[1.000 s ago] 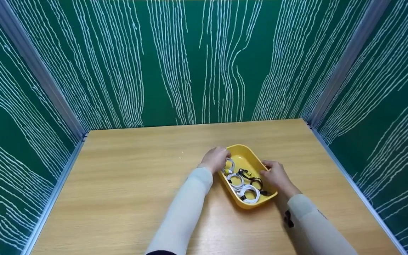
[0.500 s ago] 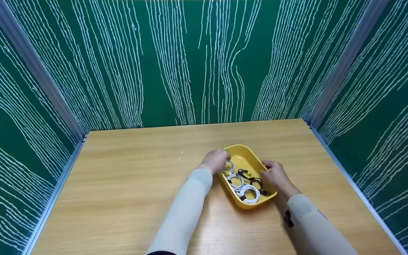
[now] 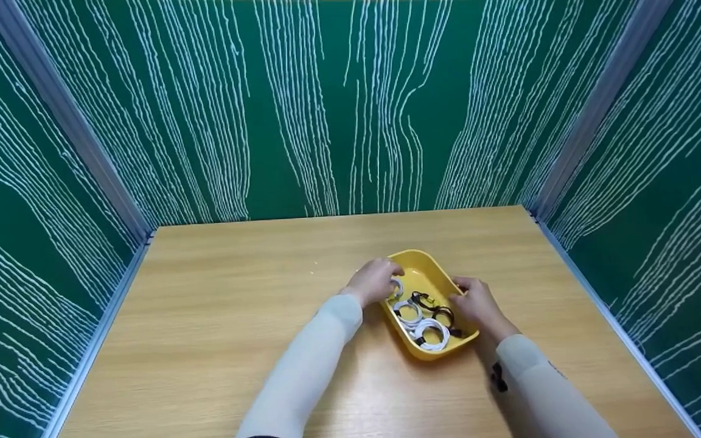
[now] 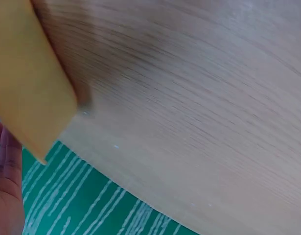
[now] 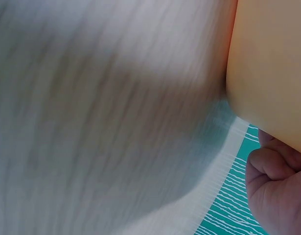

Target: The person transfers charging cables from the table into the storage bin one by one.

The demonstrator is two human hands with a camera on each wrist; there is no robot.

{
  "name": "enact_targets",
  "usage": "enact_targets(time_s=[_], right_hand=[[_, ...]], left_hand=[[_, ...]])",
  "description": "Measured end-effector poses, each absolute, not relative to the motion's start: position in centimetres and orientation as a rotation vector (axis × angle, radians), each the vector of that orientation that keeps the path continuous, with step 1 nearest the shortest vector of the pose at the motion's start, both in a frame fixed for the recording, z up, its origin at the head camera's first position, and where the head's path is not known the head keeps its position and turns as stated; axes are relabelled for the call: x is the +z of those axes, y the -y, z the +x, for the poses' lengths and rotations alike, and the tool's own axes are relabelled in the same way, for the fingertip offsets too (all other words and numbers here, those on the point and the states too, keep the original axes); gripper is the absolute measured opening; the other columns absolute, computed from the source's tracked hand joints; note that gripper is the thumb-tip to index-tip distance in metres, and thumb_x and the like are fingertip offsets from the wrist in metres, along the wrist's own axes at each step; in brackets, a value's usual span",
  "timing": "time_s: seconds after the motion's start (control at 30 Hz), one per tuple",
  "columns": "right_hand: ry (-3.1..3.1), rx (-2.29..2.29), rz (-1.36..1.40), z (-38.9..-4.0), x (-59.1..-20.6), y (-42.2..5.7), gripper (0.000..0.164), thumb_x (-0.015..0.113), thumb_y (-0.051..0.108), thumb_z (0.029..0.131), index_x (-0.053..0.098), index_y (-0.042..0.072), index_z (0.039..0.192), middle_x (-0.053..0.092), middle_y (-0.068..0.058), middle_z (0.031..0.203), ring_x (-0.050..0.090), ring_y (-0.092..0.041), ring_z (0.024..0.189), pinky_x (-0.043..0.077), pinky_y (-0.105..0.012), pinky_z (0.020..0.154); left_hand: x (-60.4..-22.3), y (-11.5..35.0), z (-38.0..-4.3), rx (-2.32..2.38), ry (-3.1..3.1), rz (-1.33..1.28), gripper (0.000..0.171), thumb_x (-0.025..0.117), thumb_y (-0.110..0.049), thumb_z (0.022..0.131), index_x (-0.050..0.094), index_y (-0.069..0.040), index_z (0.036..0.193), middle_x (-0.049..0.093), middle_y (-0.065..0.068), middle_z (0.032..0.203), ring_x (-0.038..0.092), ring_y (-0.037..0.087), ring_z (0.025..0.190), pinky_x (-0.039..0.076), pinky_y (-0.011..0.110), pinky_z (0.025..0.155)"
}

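A yellow plastic bin sits at an angle on the table, holding several coiled cables. Over its left rim reaches my left hand, its fingers extended loosely above a white coiled cable; the left wrist view shows part of this hand beyond the bin wall. My right hand grips the right rim, thumb over the edge. In the right wrist view its curled fingers lie against the bin. Another white coil and a black cable lie nearer the front.
The wooden table extends around the bin, with tiny white specks left of it. Green panels with white lines enclose the back and both sides, joined by metal corner posts.
My left hand has shifted slightly down, its fingers loosening and spreading from the white coil and rim. The right hand and the bin stay almost where they were.
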State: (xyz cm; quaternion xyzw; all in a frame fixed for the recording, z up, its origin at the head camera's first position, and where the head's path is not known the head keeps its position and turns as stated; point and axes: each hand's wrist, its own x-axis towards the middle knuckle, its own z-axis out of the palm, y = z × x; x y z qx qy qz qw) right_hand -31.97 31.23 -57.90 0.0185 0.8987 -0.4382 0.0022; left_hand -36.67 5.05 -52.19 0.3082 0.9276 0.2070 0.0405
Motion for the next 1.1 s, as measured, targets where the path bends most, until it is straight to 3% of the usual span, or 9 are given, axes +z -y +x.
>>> enact_targets(time_s=[0.17,0.33,0.5,0.9,1.1], right_hand=[[-2.838,-1.347,0.038,-32.0,-58.0,-31.3,0.046,0.063,-0.004,0.097,0.065,-0.009,0.143,0.072,-0.033,0.132,0.069,-0.04,0.12,0.059,-0.047,0.102],[-2.822,-1.334,0.051,-32.0,-57.9,-31.4,0.048,0.062,-0.003,0.099,0.062,-0.007,0.147,0.068,-0.033,0.139,0.066,-0.043,0.129,0.055,-0.055,0.111],[-2.836,-1.324,0.048,-32.0,-57.9,-31.3,0.046,0.062,-0.004,0.099,0.063,-0.008,0.145,0.068,-0.033,0.139,0.066,-0.044,0.128,0.054,-0.057,0.112],[-2.809,-1.264,0.042,-32.4,-57.3,-31.0,0.051,0.061,0.0,0.101,0.057,-0.006,0.152,0.063,-0.032,0.147,0.063,-0.043,0.135,0.052,-0.057,0.115],[-2.937,-1.148,-0.007,-32.0,-57.3,-31.2,0.041,0.065,0.003,0.096,0.072,-0.002,0.136,0.076,-0.027,0.123,0.071,-0.038,0.111,0.058,-0.054,0.1]], left_hand=[[-51.9,-4.8,-36.0,0.693,-2.847,1.048,0.033,0.07,-0.003,0.098,0.078,-0.008,0.129,0.078,0.009,0.13,0.073,0.024,0.123,0.057,0.034,0.11],[-51.6,-4.3,-35.4,0.777,-2.819,1.076,0.03,0.072,-0.005,0.099,0.078,-0.007,0.128,0.077,0.009,0.128,0.073,0.025,0.12,0.057,0.034,0.109],[-51.4,-3.3,-35.0,0.868,-2.791,1.084,0.028,0.073,-0.006,0.1,0.077,-0.005,0.128,0.077,0.01,0.127,0.073,0.027,0.119,0.058,0.034,0.108],[-51.4,0.1,-34.1,1.074,-2.726,0.916,0.03,0.074,-0.008,0.1,0.076,-0.006,0.13,0.072,0.01,0.129,0.071,0.031,0.12,0.059,0.034,0.105],[-51.8,1.9,-34.1,1.074,-2.778,0.875,0.027,0.074,-0.013,0.102,0.077,-0.008,0.129,0.074,0.01,0.129,0.071,0.024,0.116,0.06,0.035,0.102]])
